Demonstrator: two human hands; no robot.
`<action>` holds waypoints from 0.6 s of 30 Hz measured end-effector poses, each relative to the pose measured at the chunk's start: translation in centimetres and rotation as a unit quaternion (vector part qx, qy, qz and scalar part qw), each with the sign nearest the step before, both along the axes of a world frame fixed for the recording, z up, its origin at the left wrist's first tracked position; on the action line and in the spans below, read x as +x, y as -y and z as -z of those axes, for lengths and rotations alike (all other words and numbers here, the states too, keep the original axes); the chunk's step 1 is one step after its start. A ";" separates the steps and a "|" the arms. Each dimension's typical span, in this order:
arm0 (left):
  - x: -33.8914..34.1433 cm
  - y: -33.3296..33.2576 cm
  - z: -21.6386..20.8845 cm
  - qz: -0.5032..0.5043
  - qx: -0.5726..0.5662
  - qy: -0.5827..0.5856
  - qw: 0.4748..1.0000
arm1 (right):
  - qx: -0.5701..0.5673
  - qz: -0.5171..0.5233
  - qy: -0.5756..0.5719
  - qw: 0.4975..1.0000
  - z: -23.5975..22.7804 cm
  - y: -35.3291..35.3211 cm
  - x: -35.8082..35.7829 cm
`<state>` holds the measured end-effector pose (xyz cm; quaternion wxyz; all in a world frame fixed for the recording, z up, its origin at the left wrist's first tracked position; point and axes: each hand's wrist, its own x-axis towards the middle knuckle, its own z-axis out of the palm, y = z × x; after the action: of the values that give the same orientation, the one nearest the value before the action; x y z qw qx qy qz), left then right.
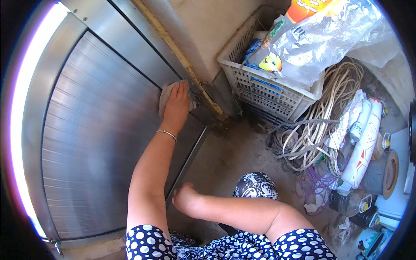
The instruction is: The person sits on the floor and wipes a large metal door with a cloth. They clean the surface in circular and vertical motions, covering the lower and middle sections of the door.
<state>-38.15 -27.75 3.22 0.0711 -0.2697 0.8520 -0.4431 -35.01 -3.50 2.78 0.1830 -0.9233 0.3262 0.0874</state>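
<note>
at the far left, a white strip of daylight (19,117) runs beside the grey brushed-metal door (91,173), whose ridged panel fills your left side. a small shiny metal catch (56,248) sits at its lower corner. your left forearm reaches up across the panel from a navy sleeve with white dots (149,242), with a thin silver bracelet (167,135) at the wrist. your left hand (177,104) holds a pale, greyish-pink cloth (164,96) flat on the door's metal frame, its fingers laid close together over it; the cloth lies mostly under your palm, showing at the left side. just right of it, a rough yellowish strip (190,69) edges the wall.

lower down, your right hand (187,201) is loosely curled near the door's bottom edge; it is blurred, so i cannot tell whether it holds or touches anything. right of it, your black-and-white patterned knee (256,186) shows above the grey concrete floor (216,154).

farther right stands a light-grey slatted plastic crate (277,99), topped by a crinkled clear plastic bag (320,56) with orange and yellow print. beside the crate hang coils of off-white cable (344,82); near them lie a long white cylinder with red marks (363,145) and a clear plastic bottle with a yellow cap (354,203).
</note>
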 end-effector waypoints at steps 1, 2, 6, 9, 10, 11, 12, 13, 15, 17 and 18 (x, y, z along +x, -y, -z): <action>0.1 0.0 1.3 0.005 0.023 -0.010 1.000 | 0.014 -0.002 -0.010 1.000 0.1 0.1 0.4; 0.4 0.0 2.4 0.010 0.046 -0.021 0.999 | 0.019 -0.007 -0.025 0.999 0.1 0.2 0.8; 2.0 -0.6 5.1 0.055 0.100 -0.080 0.990 | 0.032 -0.025 -0.067 0.997 0.0 0.7 1.4; 2.2 -0.8 3.5 0.000 0.133 -0.030 0.991 | 0.035 -0.024 -0.082 0.996 -0.3 1.2 1.1; 1.7 -1.3 1.8 -0.019 0.128 -0.053 0.990 | 0.036 -0.023 -0.088 0.995 -0.3 1.5 0.9; 0.8 -2.0 -0.7 -0.038 0.122 -0.075 0.989 | 0.037 -0.018 -0.094 0.995 -0.3 1.8 0.7; 0.4 -2.5 -3.0 -0.061 0.113 -0.095 0.987 | 0.035 -0.016 -0.097 0.995 -0.5 1.9 0.5; 1.1 -2.3 -4.5 -0.042 0.068 -0.110 0.991 | 0.033 -0.013 -0.092 0.995 -0.7 1.8 0.6; 2.6 -1.6 -7.7 -0.001 -0.022 -0.135 0.991 | 0.024 0.017 -0.037 0.999 -0.9 1.3 1.0; 1.7 -2.6 -12.8 -0.050 -0.083 -0.054 0.994 | 0.034 0.031 -0.026 0.999 -1.3 1.6 0.3; 1.4 -3.0 -15.3 -0.056 -0.107 -0.051 0.991 | 0.028 0.048 -0.023 0.998 -1.1 1.5 0.2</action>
<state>-36.74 -24.77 18.55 0.0234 -0.3451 0.7858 -0.5127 -34.86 -5.04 3.93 0.2053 -0.8989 0.3714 0.1092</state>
